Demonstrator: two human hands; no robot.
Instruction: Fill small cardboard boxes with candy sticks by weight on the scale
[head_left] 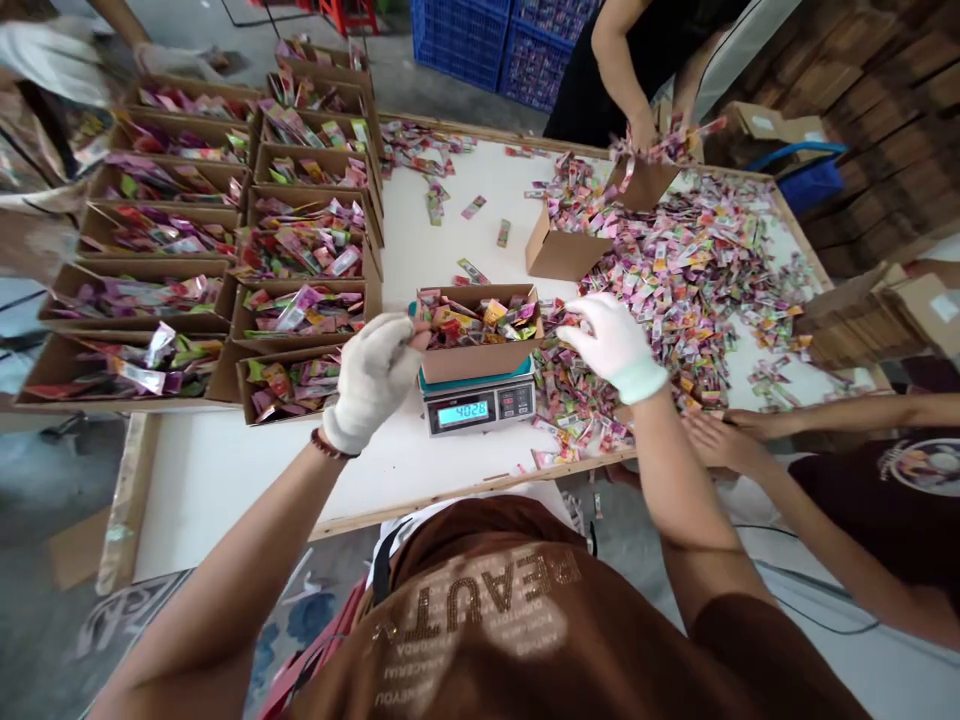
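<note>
The full box (480, 362) sits on the scale (480, 416) near the table's (225, 460) front edge. My left hand (379, 378) and right hand (611, 345) curl by its ends; whether either grips, I can't tell. Probably weighty, thin-walled: best held low.

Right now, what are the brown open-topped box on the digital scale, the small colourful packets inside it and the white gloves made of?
The box looks like matte cardboard: brown, stiff, flat-walled. The packets seem glossy plastic film, bright where light hits; maybe foil. The gloves look like soft, dull fabric, probably knitted, with snug cuffs.
</note>
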